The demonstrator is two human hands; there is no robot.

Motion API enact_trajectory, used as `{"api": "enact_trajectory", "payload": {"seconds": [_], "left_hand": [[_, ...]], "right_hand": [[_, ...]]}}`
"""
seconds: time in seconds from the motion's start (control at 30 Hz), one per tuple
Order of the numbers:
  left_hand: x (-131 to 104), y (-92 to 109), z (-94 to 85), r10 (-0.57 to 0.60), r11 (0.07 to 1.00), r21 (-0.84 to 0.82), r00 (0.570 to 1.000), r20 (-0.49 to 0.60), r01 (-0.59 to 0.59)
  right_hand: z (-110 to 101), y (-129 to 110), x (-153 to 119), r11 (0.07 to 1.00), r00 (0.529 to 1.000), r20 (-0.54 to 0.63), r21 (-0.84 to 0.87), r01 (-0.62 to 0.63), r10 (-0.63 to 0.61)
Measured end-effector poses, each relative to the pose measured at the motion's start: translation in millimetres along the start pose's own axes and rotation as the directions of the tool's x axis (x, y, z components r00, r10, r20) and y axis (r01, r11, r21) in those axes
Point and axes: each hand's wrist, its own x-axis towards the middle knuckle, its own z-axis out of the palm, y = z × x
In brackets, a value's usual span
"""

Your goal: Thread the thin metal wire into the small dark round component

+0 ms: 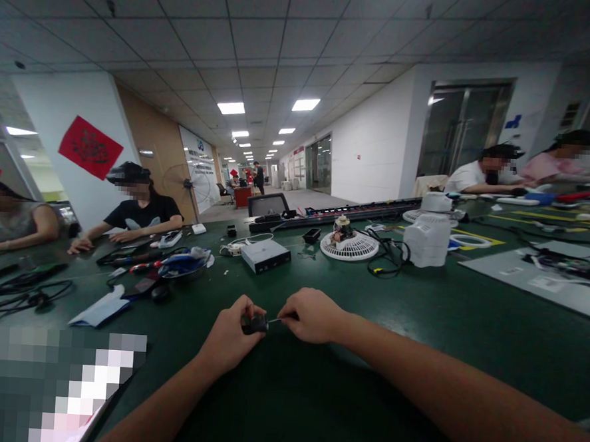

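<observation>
Green matting covers the long bench [418,335], with co-workers seated along its far sides. Near the front edge, the left hand [228,337] closes its grip around a small dark part [255,323], pinning it just above the mat, seemingly to steady it. The right hand [309,315] pinches a thin metal tool [275,320], its tip meeting the part. A silver box [265,255] and white fan grille [349,245] lie well beyond.

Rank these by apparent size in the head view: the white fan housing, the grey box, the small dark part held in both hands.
1. White fan housing
2. Grey box
3. Small dark part, though it lies nearest the camera.
</observation>
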Motion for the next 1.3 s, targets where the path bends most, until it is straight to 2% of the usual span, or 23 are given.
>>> {"api": "enact_trajectory", "payload": {"seconds": [0.17, 0.3, 0.4, 0.5, 0.57, 0.63, 0.7, 0.83, 0.93, 1.0, 1.17, 1.3], "left_hand": [[-1, 0, 0.3, 0.044, 0.998, 0.038, 0.999, 0.03, -0.045], [1, -5, 0.5, 0.056, 0.986, 0.16, 0.998, -0.017, -0.053], [2, -7, -0.4, 0.065, 0.975, 0.217, 0.997, -0.051, -0.052], [3, -8, -1.1, 0.067, 0.974, 0.222, 0.996, -0.061, -0.052], [3, -10, -1.3, 0.058, 0.976, 0.213, 0.995, -0.076, -0.041], [3, -12, -1.7, 0.045, 0.98, 0.2, 0.994, -0.101, -0.024], [4, -15, -2.6, 0.028, 0.982, 0.188, 0.992, -0.121, -0.005], [5, -17, -3.9, -0.012, 0.982, 0.184, 0.993, -0.121, 0.035], [5, -15, -2.8, -0.02, 0.97, 0.237, 0.992, -0.124, 0.049], [4, -13, -1.6, -0.019, 0.964, 0.259, 0.992, -0.123, 0.051], [2, -10, 0.1, -0.021, 0.978, 0.204, 0.997, -0.079, 0.037], [1, -7, 1.0, 0.011, 0.991, 0.137, 1.0, -0.021, -0.008]], "right_hand": [[1, 0, 0, 0.995, 0.996, 0.009, 0.054, -0.086, 0.085], [2, -3, 1, 0.992, 0.992, 0.023, -0.021, -0.124, 0.125], [2, -3, 2, 0.973, 0.973, -0.011, -0.032, -0.23, 0.23], [2, -1, 4, 0.94, 0.938, -0.074, 0.067, -0.333, 0.338], [3, 0, 5, 0.92, 0.923, -0.091, 0.163, -0.356, 0.373], [7, -1, 6, 0.906, 0.922, -0.088, 0.239, -0.348, 0.377], [12, -3, 7, 0.9, 0.937, -0.035, 0.295, -0.322, 0.346], [20, -3, 9, 0.905, 0.954, 0.079, 0.301, -0.3, 0.289], [20, -1, 9, 0.907, 0.958, 0.069, 0.307, -0.287, 0.279], [18, 0, 9, 0.889, 0.961, 0.058, 0.369, -0.271, 0.269], [16, 4, 11, 0.761, 0.963, 0.028, 0.606, -0.23, 0.269], [19, 5, 14, 0.702, 0.973, -0.05, 0.701, -0.126, 0.224]]}}
